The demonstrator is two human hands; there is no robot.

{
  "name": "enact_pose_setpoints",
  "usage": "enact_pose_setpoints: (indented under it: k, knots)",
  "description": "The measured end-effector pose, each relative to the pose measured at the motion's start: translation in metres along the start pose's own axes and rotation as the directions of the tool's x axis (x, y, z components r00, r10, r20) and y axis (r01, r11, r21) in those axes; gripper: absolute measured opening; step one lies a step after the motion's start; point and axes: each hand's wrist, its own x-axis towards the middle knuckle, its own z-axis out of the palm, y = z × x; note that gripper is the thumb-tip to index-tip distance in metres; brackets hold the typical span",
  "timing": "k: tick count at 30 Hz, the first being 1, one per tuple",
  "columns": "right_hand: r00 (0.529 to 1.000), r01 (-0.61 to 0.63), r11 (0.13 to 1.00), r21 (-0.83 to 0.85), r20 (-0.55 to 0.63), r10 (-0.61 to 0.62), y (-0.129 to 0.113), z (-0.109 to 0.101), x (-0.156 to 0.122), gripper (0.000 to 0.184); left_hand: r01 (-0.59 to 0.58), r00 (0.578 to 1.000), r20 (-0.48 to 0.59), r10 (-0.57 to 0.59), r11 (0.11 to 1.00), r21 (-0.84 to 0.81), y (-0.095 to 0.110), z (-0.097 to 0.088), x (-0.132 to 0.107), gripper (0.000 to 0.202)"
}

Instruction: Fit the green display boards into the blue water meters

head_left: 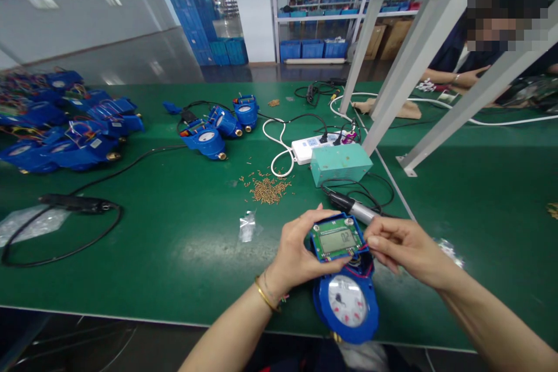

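Observation:
A blue water meter (pixel 347 302) with a white dial lies near the table's front edge. On top of its upper housing sits a green circuit board with an LCD display (pixel 337 239). My left hand (pixel 299 253) grips the left side of the board and housing, fingers curled around it. My right hand (pixel 403 247) pinches the board's right edge with thumb and fingers. A soldering iron (pixel 352 206) lies just behind the meter, apart from both hands.
A teal box (pixel 340 163) and a white power strip (pixel 311 148) sit behind. Small brass screws (pixel 268 189) lie in a pile at centre. Several blue meters (pixel 213 131) and a larger heap (pixel 65 128) rest at left. Another person (pixel 479 52) works at right.

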Motion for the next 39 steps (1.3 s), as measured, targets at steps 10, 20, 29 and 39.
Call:
enact_pose_setpoints:
  k: [10,20,29,39]
  knots:
    - [0.981,0.177,0.982,-0.072,-0.067,-0.182,0.016,0.017,0.009,0.038,0.237,0.97,-0.013,-0.243,0.957,-0.165,-0.011,0.005,-0.004,0.056]
    - [0.87,0.358,0.856,-0.373,-0.199,-0.45,0.02,0.027,0.008,0.025,0.252,0.968,0.05,-0.247,0.936,-0.245,-0.015,0.006,-0.001,0.058]
    - [0.769,0.354,0.747,-0.563,-0.28,-0.575,0.029,0.056,-0.009,0.025,0.225,0.974,0.059,-0.217,0.955,-0.196,-0.02,0.007,-0.008,0.061]
    - [0.792,0.349,0.666,-0.659,-0.173,-0.586,0.033,0.067,-0.014,0.02,0.241,0.969,0.128,-0.212,0.929,-0.281,-0.027,0.003,-0.018,0.065]
